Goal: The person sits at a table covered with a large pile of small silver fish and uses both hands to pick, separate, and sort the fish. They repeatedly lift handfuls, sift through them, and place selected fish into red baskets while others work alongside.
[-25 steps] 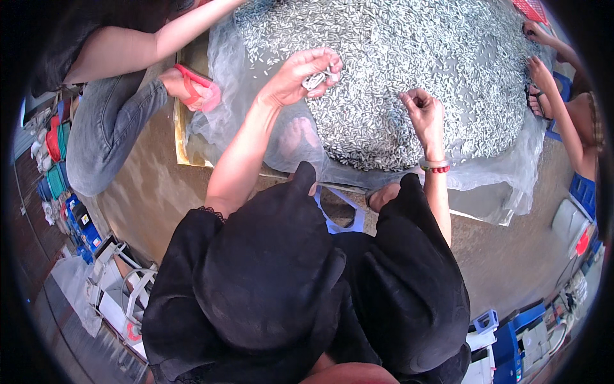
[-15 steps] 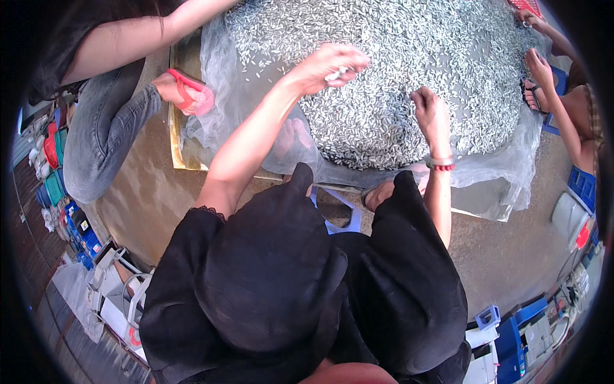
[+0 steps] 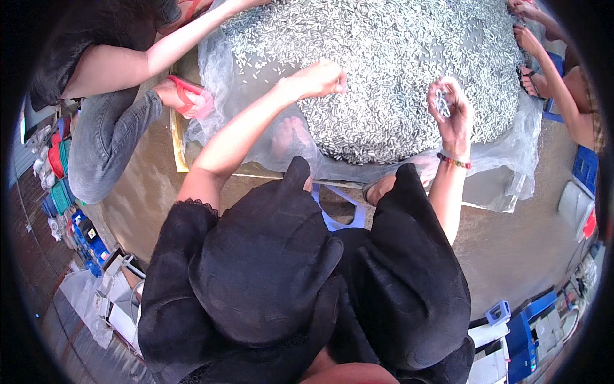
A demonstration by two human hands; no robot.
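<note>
countless slim silvery pieces (image 3: 374, 125), long axes every which way, lie heaped between and beyond the left hand (image 3: 323, 79), curled so that i cannot tell what it grips, and the right hand (image 3: 453, 110), loosely clasping a few, neither clearly nearer.

Silvery pile (image 3: 384, 96) cut off at top.

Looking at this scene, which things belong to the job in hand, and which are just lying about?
Apparently in use:
small silvery pieces, heaped, some in the right hand
left hand, near the heap
translucent sheet beneath

Seemingly just lying about:
crumpled clear plastic, lower left
blue object, lower right
</note>
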